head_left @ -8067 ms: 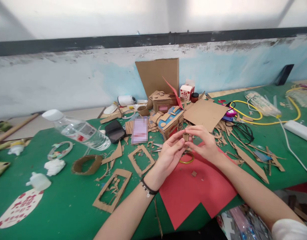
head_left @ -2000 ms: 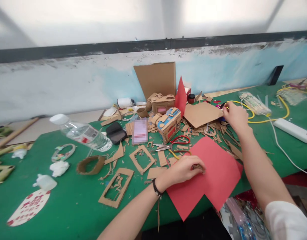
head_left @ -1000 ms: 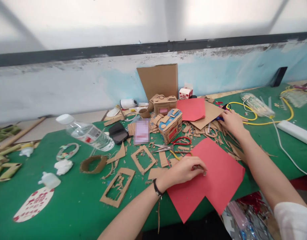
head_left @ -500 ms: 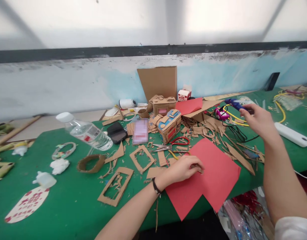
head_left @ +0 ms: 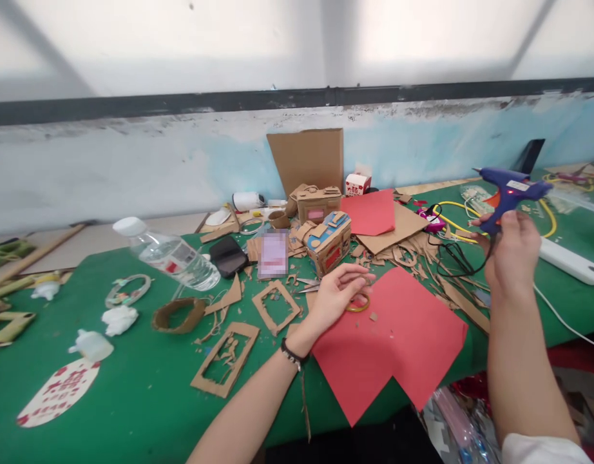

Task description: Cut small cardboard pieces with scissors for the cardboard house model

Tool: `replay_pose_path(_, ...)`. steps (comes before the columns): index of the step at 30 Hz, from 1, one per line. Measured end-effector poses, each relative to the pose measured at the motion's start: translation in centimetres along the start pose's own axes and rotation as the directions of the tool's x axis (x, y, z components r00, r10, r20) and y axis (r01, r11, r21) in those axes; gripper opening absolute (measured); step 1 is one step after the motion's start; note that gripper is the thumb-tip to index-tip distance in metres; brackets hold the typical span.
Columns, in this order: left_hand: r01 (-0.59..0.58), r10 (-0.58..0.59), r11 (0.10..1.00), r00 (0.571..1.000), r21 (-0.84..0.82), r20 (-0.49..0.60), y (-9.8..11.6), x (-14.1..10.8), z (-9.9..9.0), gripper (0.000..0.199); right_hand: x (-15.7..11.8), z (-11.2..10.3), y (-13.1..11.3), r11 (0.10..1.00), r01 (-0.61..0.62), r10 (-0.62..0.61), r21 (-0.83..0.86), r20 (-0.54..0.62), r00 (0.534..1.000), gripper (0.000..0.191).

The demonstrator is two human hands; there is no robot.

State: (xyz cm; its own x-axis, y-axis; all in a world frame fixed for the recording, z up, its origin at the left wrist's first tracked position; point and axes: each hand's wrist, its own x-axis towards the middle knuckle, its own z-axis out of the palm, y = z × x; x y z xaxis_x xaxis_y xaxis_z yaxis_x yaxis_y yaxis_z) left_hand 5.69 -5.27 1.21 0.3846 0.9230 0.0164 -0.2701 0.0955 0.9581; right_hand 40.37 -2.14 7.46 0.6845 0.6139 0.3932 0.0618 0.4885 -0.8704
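In my right hand (head_left: 517, 254) is a blue hot glue gun (head_left: 512, 183), lifted above the table with its nozzle pointing left. Its red light glows, and the orange trigger shows in front of the grip. My left hand (head_left: 338, 293) has its fingers curled over the upper left edge of the red paper (head_left: 413, 328); whatever is between them is hidden. Just under those fingers shows a yellow loop (head_left: 357, 305). Small cardboard scraps (head_left: 373, 316) lie on the paper. Scissor blades (head_left: 307, 285) stick out to the left of this hand.
Behind my left hand stands a small cardboard box model (head_left: 328, 245). Cut cardboard frames (head_left: 224, 359) and a tilted water bottle (head_left: 169, 258) are to the left. A black cable (head_left: 459, 258), a white power strip (head_left: 574, 261) and cardboard strips (head_left: 464, 299) are on the right.
My right hand has raised the glue gun and turned it upright. My left hand has moved up and left off the paper's middle, now covering the red scissor handles. Scraps show on the paper.
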Motion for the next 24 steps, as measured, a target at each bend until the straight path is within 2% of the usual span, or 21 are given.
replay_pose_path(3, -0.05, 0.05, 0.999, 0.997, 0.009, -0.063, 0.5, 0.3, -0.3, 0.051, -0.8, 1.2, -0.7, 0.979, -0.062, 0.05, 0.194, 0.068, 0.996, 0.044)
replay_pose_path(5, -0.084, 0.086, 0.996, 0.992, 0.03, -0.097, 0.6, 0.5, -0.4, 0.051, -1.3, 2.4, -1.0, 0.946, -0.18, 0.125, 0.271, 0.209, 0.97, 0.047)
replay_pose_path(9, -0.177, 0.181, 0.983, 0.97, 0.041, -0.162, 1.5, 0.7, -0.7, 0.045, -2.5, 5.4, -0.7, 0.9, -0.368, 0.218, 0.234, 0.487, 0.845, 0.049)
replay_pose_path(13, -0.254, 0.263, 0.965, 0.94, 0.071, -0.217, 3.2, 0.3, -1.4, 0.04, -4.7, 8.4, 0.2, 0.867, -0.467, 0.248, 0.175, 0.661, 0.708, 0.056)
replay_pose_path(16, -0.309, 0.347, 0.936, 0.892, 0.167, -0.29, 4.3, 0.0, -2.2, 0.035, -7.0, 9.4, 1.5, 0.856, -0.5, 0.257, 0.134, 0.729, 0.634, 0.054)
replay_pose_path(20, -0.372, 0.439, 0.898, 0.802, 0.236, -0.406, 4.8, 0.2, -3.4, 0.038, -9.6, 9.3, 3.4, 0.884, -0.462, 0.25, 0.069, 0.765, 0.593, 0.041)
replay_pose_path(24, -0.392, 0.456, 0.89, 0.77, 0.233, -0.447, 4.5, 0.5, -3.7, 0.038, -11.1, 9.1, 4.5, 0.861, -0.509, 0.288, 0.017, 0.808, 0.514, 0.036)
